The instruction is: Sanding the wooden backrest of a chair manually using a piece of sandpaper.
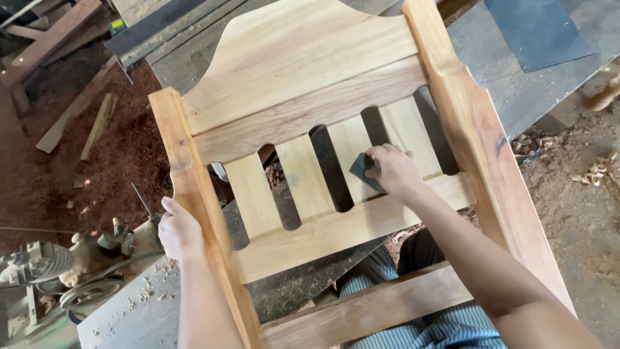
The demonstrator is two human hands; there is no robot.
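A bare wooden chair back frame [303,84] lies tilted toward me, with a curved top panel, several upright slats and two side posts. My left hand [177,229] grips the left post [194,194] from outside. Pressed flat on a slat [349,145] near the lower rail is my right hand [395,169], its fingers holding a dark folded piece of sandpaper [363,168].
A grey workbench [516,71] lies under the frame, with a dark sheet [536,29] at the top right. Reddish sawdust [123,155] and wood offcuts [97,126] cover the floor at left. A metal machine [51,271] sits at the lower left. Shavings [591,171] lie at right.
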